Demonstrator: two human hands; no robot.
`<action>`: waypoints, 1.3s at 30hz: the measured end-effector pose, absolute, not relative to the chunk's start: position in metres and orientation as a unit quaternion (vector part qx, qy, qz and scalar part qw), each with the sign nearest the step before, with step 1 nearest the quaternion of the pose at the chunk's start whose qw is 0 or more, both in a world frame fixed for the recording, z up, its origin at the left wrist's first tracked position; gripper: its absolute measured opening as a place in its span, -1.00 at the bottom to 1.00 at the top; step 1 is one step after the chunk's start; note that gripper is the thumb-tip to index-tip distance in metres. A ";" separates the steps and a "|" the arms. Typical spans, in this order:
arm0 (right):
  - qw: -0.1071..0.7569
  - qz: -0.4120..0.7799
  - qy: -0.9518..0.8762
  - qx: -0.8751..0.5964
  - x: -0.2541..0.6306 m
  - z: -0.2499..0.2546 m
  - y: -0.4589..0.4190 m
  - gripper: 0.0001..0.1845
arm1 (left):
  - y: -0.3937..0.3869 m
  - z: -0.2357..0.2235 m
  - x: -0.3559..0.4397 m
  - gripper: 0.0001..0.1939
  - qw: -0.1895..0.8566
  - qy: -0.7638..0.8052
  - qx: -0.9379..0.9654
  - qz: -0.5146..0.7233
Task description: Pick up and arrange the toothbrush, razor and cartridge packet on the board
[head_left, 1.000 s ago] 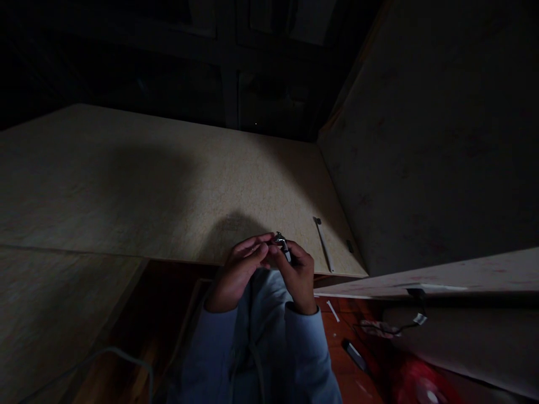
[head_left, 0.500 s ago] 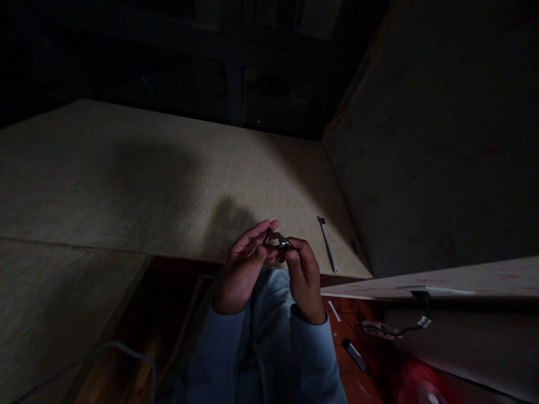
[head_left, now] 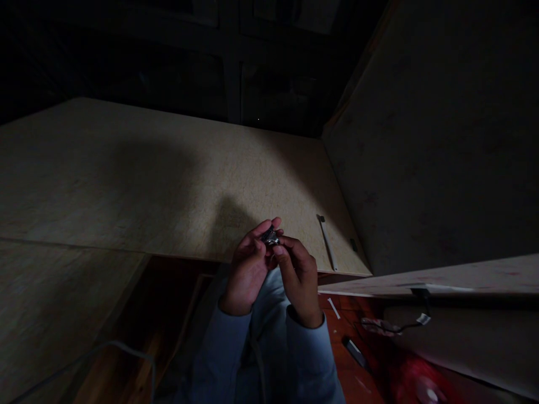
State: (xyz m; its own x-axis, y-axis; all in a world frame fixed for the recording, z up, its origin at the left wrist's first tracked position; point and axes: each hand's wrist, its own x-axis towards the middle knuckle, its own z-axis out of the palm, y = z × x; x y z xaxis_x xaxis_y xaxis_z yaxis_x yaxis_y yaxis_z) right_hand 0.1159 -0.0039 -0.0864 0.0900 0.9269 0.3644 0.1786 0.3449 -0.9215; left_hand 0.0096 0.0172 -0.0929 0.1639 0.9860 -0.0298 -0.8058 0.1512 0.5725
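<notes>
My left hand (head_left: 245, 275) is closed, its fingertips around a small dark piece (head_left: 265, 233). A small shiny metal piece (head_left: 273, 240) is pinched between the thumb and fingers of my right hand (head_left: 300, 280). The two pieces meet between my fingertips, in front of my lap. Dim light and my fingers hide their exact kind, and I cannot tell whether they are joined. To the right of my hands a toothbrush (head_left: 328, 244) with a pale handle and dark head lies on the table (head_left: 269, 179).
A small dark object (head_left: 353, 245) sits at the table's right edge, beside an upright panel (head_left: 438, 157). On the reddish floor lie a white strip (head_left: 333, 308) and a dark oblong object (head_left: 354, 352). A cable (head_left: 126, 349) loops at lower left.
My hands have come closer together. The shiny metal piece has moved left, against the dark piece in my left hand; before, the two were slightly apart.
</notes>
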 end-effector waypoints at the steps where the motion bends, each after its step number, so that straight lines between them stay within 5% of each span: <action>1: 0.573 0.331 -0.585 -0.468 0.116 -0.087 -0.004 -0.82 | 0.017 -0.092 0.009 -0.61 0.732 0.203 0.219 0.612; 39: 0.565 0.368 -0.585 -0.450 0.127 -0.089 -0.007 -0.76 | 0.014 -0.093 -0.003 -0.63 0.716 0.223 0.315 0.582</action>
